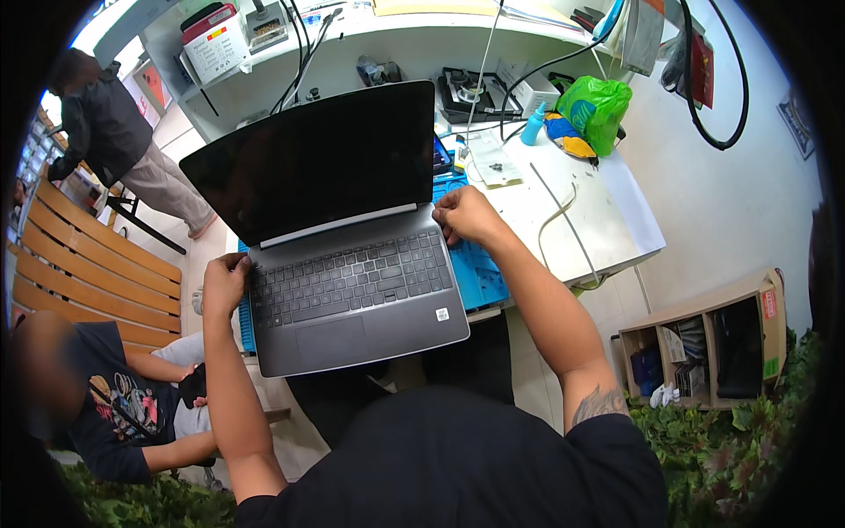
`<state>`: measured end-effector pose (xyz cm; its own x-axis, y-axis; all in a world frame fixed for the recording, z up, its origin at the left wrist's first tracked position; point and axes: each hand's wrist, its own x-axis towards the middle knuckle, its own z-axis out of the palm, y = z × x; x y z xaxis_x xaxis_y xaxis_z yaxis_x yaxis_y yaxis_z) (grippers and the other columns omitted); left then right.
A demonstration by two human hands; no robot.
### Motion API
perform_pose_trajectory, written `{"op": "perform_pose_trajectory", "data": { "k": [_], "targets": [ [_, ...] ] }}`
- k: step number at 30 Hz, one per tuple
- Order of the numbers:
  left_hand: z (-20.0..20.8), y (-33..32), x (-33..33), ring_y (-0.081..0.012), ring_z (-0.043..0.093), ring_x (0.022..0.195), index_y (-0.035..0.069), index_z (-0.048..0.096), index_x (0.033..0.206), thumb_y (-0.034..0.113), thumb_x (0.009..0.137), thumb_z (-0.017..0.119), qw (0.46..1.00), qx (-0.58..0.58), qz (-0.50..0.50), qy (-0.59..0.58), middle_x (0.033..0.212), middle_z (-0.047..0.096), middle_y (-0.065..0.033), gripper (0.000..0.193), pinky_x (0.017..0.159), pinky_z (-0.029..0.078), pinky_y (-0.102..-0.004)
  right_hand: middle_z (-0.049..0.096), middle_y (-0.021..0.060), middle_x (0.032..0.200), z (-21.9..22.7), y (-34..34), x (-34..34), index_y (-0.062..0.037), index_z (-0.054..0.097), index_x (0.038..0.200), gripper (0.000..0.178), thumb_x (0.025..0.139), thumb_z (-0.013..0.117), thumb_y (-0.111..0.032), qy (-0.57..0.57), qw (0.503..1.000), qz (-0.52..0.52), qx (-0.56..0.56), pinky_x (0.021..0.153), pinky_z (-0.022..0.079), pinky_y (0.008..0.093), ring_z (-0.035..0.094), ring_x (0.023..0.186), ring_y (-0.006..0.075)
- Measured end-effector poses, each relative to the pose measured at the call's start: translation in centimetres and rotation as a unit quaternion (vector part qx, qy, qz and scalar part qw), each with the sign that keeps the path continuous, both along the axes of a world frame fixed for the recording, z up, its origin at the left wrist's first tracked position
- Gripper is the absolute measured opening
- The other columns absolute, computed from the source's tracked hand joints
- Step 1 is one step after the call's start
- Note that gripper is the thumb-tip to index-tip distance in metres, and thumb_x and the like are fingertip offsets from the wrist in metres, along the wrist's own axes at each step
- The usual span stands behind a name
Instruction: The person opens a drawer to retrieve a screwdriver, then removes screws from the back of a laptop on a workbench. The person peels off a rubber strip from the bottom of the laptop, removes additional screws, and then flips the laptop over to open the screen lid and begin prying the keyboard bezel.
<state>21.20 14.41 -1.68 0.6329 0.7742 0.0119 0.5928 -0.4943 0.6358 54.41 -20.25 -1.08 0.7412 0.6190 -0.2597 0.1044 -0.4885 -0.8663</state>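
Observation:
An opened grey laptop (pixel 330 341) lies on a blue work mat (pixel 480 277) at the table's front edge, its base jutting out toward me. Its dark screen (pixel 321 163) stands tilted back and shows no picture. My left hand (pixel 226 280) is closed at the left side of the base, close to the hinge, thumb and fingers against the edge. On the opposite side, my right hand (pixel 469 216) grips the base's right rear corner with bent fingers. Some of the fingertips of both hands are hidden by the laptop's edges.
Right of the laptop are a light blue bottle (pixel 533 125), a green plastic bag (pixel 595 114) and a loose cable (pixel 554 224). A shelf (pixel 352 40) spans the back. A seated person (pixel 123 387) is at left; another person (pixel 114 132) stands beyond the wooden bench (pixel 97 264).

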Motion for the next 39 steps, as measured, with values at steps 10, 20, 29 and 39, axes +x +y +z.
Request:
{"op": "perform_pose_trajectory", "data": {
  "k": [10, 20, 29, 39],
  "targets": [
    [-0.2, 0.8, 1.4, -0.016, 0.066, 0.061, -0.007, 0.08, 0.116, 0.013, 0.099, 0.077, 0.996, -0.078, 0.008, -0.047, 0.09, 0.08, -0.0141, 0.027, 0.061, 0.053, -0.0321, 0.077, 0.0162, 0.083, -0.2, -0.5, 1.1, 0.011, 0.077, 0.106, 0.017, 0.098, 0.073, -0.003, -0.008, 0.999, -0.014, 0.038, 0.056, 0.065, 0.0354, 0.076, 0.066, 0.0209],
    [3.0, 2.5, 1.1, -0.0212, 0.079, 0.071, -0.008, 0.081, 0.112, 0.006, 0.09, 0.076, 0.98, -0.189, -0.062, -0.001, 0.094, 0.081, -0.0186, 0.028, 0.07, 0.066, -0.0321, 0.075, 0.0176, 0.078, 0.3, -0.3, 2.2, 0.0127, 0.075, 0.105, 0.019, 0.093, 0.066, 0.001, -0.042, 0.998, 0.043, -0.012, 0.052, 0.063, 0.0366, 0.075, 0.061, 0.024],
    [0.5, 4.8, 1.8, -0.023, 0.076, 0.067, -0.011, 0.078, 0.103, 0.009, 0.095, 0.077, 0.954, -0.285, -0.061, -0.067, 0.083, 0.078, -0.0181, 0.022, 0.064, 0.063, -0.0323, 0.074, 0.0191, 0.078, 1.3, -1.1, 2.3, 0.0141, 0.074, 0.102, 0.022, 0.085, 0.063, 0.004, -0.028, 0.998, 0.042, -0.029, 0.054, 0.065, 0.0369, 0.077, 0.063, 0.0255],
    [2.5, 4.2, 2.4, -0.0218, 0.076, 0.065, -0.008, 0.073, 0.107, -0.001, 0.091, 0.07, 0.955, -0.281, -0.095, -0.003, 0.084, 0.076, -0.0136, 0.018, 0.059, 0.063, -0.0316, 0.076, 0.0207, 0.078, 4.0, -1.9, 1.2, 0.0111, 0.077, 0.095, 0.02, 0.089, 0.06, 0.003, -0.011, 0.996, 0.069, -0.061, 0.055, 0.064, 0.0378, 0.077, 0.061, 0.0245]
  ]
}}
